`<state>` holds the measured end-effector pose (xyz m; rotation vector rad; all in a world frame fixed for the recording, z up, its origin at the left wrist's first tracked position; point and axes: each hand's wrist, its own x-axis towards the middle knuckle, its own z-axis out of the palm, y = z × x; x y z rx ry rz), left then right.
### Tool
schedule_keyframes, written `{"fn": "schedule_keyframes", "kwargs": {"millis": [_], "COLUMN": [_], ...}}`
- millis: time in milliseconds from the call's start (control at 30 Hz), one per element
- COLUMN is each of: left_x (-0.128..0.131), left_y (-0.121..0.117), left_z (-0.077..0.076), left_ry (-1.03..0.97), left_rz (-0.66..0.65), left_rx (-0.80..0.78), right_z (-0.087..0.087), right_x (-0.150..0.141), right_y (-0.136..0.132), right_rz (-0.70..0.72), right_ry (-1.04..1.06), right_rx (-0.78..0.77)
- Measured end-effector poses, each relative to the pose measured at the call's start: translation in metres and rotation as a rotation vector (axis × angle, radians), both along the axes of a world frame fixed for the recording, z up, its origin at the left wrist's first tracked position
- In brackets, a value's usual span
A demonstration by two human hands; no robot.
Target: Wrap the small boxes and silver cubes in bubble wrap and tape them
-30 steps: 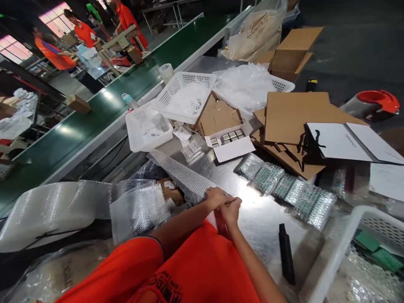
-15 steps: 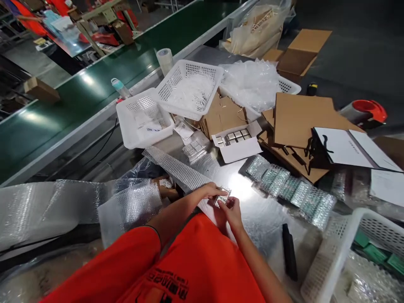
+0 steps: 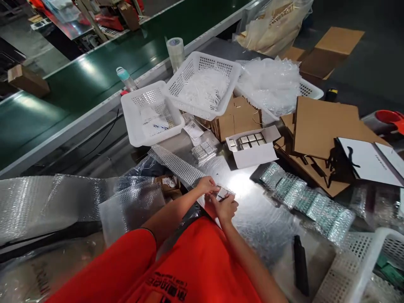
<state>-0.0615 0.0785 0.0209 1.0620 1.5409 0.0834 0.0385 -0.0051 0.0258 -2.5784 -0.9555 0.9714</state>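
My right hand (image 3: 225, 208) is closed around a small bubble-wrapped pack (image 3: 223, 193) with silvery square pieces showing through. My left hand (image 3: 206, 185) pinches at the pack's left edge; its fingertips partly hide what they grip, which looks like the wrap. A strip of bubble wrap (image 3: 176, 164) runs from the left hand up and left along the metal table (image 3: 252, 227). Beyond the hands lies another wrapped pack (image 3: 204, 150). An open white box (image 3: 255, 155) holds several silvery square pieces.
Baskets (image 3: 132, 126) stand at the back, one with white strands (image 3: 205, 86). Rows of wrapped green packs (image 3: 303, 198), a black tool-like object (image 3: 300, 265) and another basket (image 3: 369, 261) lie right. Cardboard (image 3: 325, 126) is stacked behind. A green conveyor (image 3: 104, 67) crosses the back left.
The left hand has shifted to the pack's left edge. The right hand has turned and now wraps around the pack from below. The camera view has swung slightly left.
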Motion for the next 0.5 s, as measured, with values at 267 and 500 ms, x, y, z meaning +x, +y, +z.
{"fn": "schedule_keyframes", "kwargs": {"millis": [267,500], "left_x": [0.004,0.029], "left_y": [-0.004,-0.020], "left_z": [0.010,0.001], "left_ry": [0.296,0.254], "left_rz": [-0.160,-0.124], "left_rx": [0.158,0.106], "right_z": [-0.008,-0.023], "right_x": [-0.018,0.070], "right_y": [0.003,-0.012], "right_rz": [0.031,-0.116], "right_ry": [-0.069,0.292], "right_rx": [-0.011,0.105]}}
